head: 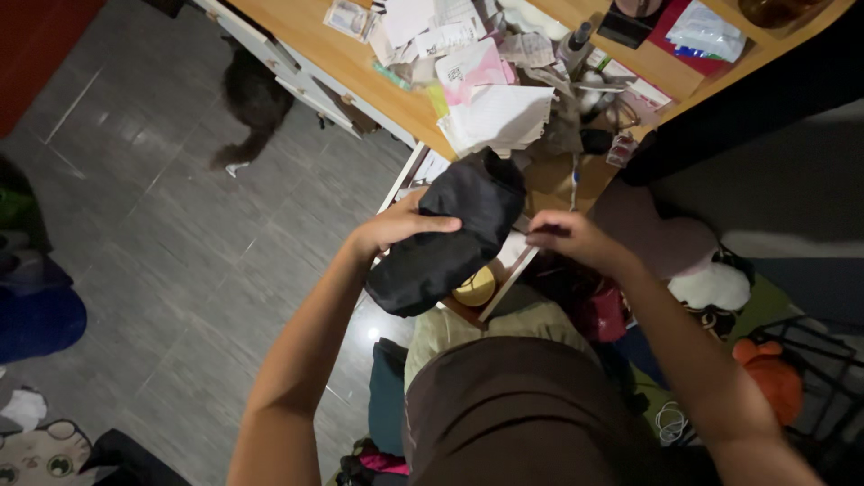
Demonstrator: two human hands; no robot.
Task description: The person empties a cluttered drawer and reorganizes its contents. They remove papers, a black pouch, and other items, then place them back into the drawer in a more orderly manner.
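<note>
Black pouch (450, 236) held over open drawer (500, 286) at counter (360, 67) edge; left hand (400, 225) fingers wrapped round pouch; right hand (571, 238) fingers pinched at its side; yellow round tin (477, 288) in drawer; grey floor (180, 225) open leftward

A matt black cloth pouch (445, 236), soft and creased, sits in the left hand (396, 227) above a smooth, light wood tabletop (360, 67) strewn with crumpled white paper (499, 117); the grey floor tiles (180, 234) show a dull sheen.
</note>
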